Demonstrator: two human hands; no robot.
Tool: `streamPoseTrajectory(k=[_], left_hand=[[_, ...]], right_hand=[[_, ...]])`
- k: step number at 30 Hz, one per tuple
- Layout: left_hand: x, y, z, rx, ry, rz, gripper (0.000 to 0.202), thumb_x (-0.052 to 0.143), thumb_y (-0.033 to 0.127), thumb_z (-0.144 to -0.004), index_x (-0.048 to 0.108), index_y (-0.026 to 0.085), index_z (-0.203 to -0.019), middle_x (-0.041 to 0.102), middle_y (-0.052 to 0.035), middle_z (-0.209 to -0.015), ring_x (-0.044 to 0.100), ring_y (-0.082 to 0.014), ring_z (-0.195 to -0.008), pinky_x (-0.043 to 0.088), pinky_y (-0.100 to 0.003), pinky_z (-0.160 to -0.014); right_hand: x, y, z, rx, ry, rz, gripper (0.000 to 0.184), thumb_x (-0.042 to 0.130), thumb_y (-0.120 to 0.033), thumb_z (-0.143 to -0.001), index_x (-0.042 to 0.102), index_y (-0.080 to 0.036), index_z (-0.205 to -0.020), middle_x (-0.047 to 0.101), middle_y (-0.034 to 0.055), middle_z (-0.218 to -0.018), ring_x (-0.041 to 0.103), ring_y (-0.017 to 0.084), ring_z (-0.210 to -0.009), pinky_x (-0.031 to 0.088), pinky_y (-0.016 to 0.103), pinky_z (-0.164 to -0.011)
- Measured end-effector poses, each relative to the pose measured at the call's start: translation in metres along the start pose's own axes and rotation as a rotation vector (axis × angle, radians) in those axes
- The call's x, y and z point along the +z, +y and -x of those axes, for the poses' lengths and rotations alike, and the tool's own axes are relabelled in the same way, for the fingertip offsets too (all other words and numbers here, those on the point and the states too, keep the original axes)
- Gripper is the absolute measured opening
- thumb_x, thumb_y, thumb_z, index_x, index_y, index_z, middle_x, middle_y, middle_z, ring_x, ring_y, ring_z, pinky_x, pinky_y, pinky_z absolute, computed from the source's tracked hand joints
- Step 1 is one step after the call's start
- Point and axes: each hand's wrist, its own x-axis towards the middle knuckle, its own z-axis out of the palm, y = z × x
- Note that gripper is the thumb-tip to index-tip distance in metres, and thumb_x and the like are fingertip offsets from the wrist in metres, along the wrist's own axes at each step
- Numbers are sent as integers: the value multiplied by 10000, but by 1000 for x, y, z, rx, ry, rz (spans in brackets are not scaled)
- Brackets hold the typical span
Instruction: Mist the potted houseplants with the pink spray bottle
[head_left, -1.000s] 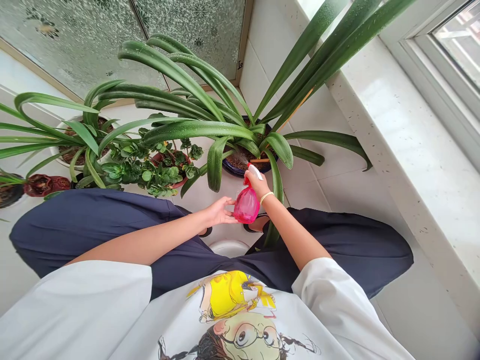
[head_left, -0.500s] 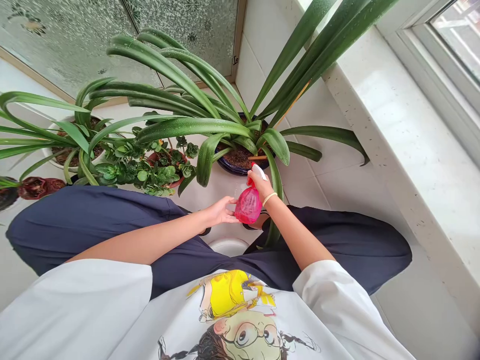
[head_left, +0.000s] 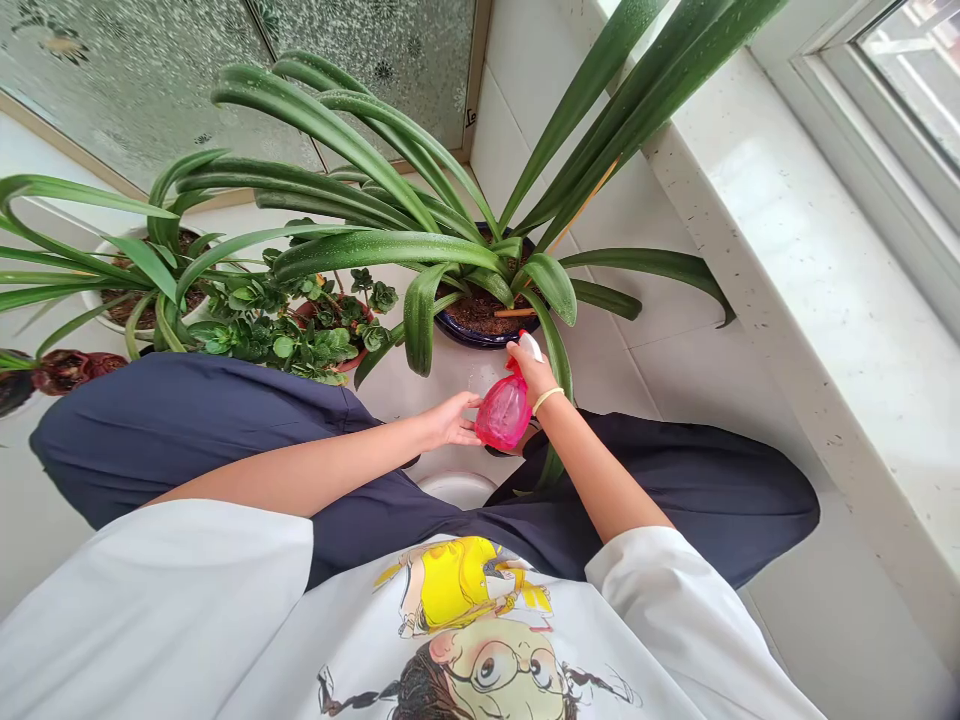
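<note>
Spray bottle (head_left: 504,412), pink, translucent, white nozzle. Held low over the floor tiles (head_left: 675,370) between the knees, just short of the dark blue pot (head_left: 466,337).
Right hand (head_left: 534,372): grip closed around neck and trigger; the nearer hand.
Left hand (head_left: 452,419): grip loose and open, fingertips seemingly touching the bottle's side from 9 o'clock.
Long axis: tilted, nozzle toward 1 o'clock; the pot's soil lies at 11 o'clock from the nozzle.
Change from half a second earlier: bottle and both hands shifted slightly toward 3 o'clock.
</note>
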Motion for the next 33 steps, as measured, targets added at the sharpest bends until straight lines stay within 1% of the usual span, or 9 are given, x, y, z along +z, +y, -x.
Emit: streamPoseTrajectory(k=[3,6,9,15,20,24,29,31,33], left_hand=[[3,2,-1,3,-2,-17,517,379,430,-968,507,183,-1404,722,-103,-885,747,-249,-820,588,-384,-892],[6,2,-2,-3,-20,-9,518,384,421,-968,501,179,-1412,723,-102,-886,739,-241,-798,594,-379,-872],[8,2,-5,6,-28,13,503,439,412,-950,516,175,-1388,726,-104,-904,727,-226,-794,598,-347,-835],[16,4,-10,31,-6,18,450,467,384,-936,538,183,-1332,713,-89,-882,706,-203,-753,595,-302,-762],[23,5,-11,21,10,11,403,479,388,-937,554,189,-1279,678,-72,-829,680,-194,-720,595,-293,-739],[24,4,-12,46,29,47,345,526,358,-919,565,184,-1215,675,-82,-855,676,-193,-730,600,-294,-728],[27,6,-8,64,0,88,292,507,324,-937,572,182,-1184,675,-68,-839,682,-184,-732,602,-286,-738],[28,6,-7,69,-5,88,301,520,325,-935,588,175,-1187,686,-74,-837,686,-188,-744,599,-291,-766],[29,5,-7,70,-7,61,310,548,340,-928,612,171,-1179,707,-87,-862,696,-196,-792,592,-294,-801]], right_hand=[[-5,1,-4,-39,-9,23,394,764,-549,-635,535,-249,-749,543,2,-659,523,168,-624,476,338,-605],[-7,3,-9,-47,44,38,404,755,-576,-637,534,-259,-754,517,-7,-625,490,165,-591,479,353,-591],[-10,5,-10,-20,88,44,378,724,-572,-663,544,-259,-777,498,-9,-626,500,177,-605,486,371,-618],[-18,0,-8,-53,61,11,371,717,-501,-668,604,-240,-907,541,-9,-687,584,201,-700,517,381,-722],[-19,0,-9,-6,147,66,219,664,-429,-696,548,-255,-760,494,-7,-624,552,206,-662,514,391,-682],[-21,-2,-7,-89,68,43,230,660,-432,-690,534,-253,-760,515,-8,-662,559,192,-693,514,369,-708],[-24,-10,-7,-107,-13,25,422,706,-501,-662,585,-240,-970,541,-21,-709,562,174,-697,472,329,-677],[-22,-10,-7,-126,0,50,405,706,-521,-676,585,-240,-942,540,-17,-700,554,175,-691,467,331,-671],[-19,-9,-6,-133,29,79,333,693,-525,-710,565,-243,-831,509,-17,-656,529,174,-663,474,344,-665]])
